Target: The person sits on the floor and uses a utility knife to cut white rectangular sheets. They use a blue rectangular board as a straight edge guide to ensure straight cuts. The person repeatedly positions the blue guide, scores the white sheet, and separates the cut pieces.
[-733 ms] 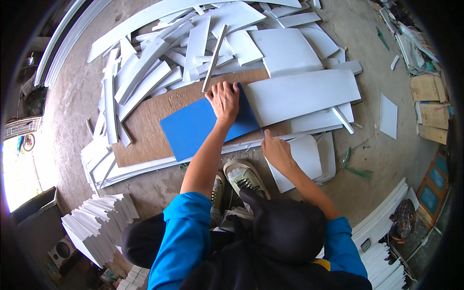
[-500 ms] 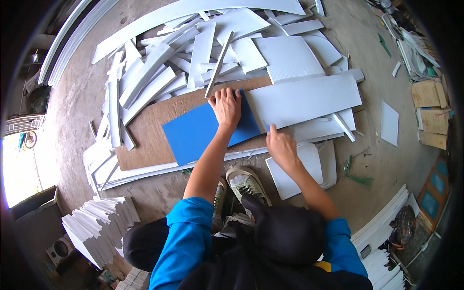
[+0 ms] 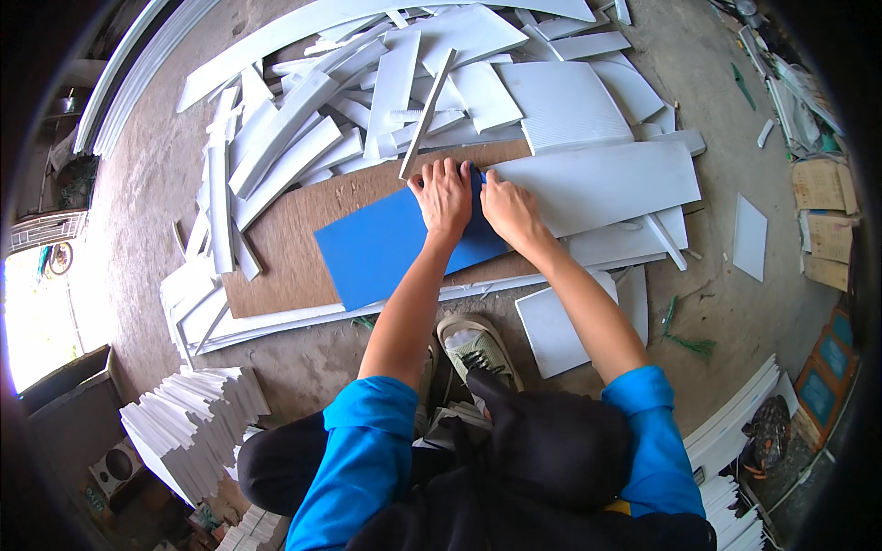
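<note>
My left hand [image 3: 447, 199] presses down on a flat blue board [image 3: 367, 243], fingers spread near its far edge. The blue board lies slanted on a brown wooden board [image 3: 266, 262], its right end against a long white panel [image 3: 606, 184]. Close beside the left hand, my right hand [image 3: 510, 209] is closed round a small blue tool [image 3: 484, 175]. Most of that tool is hidden in the fist, so its kind cannot be made out. The right hand is at the far end of the seam between blue board and white panel.
White offcuts [image 3: 285, 147] lie heaped beyond the wooden board. A thin strip [image 3: 428, 112] leans toward my left hand. Stacked white pieces [image 3: 193, 427] stand at the near left. My shoe [image 3: 480, 347] is just below the boards. Cardboard boxes [image 3: 822, 188] sit at the far right.
My right hand has moved away from me and left along the seam, from the near edge to the far edge, with the blue tool. The left hand stays on the blue board.
</note>
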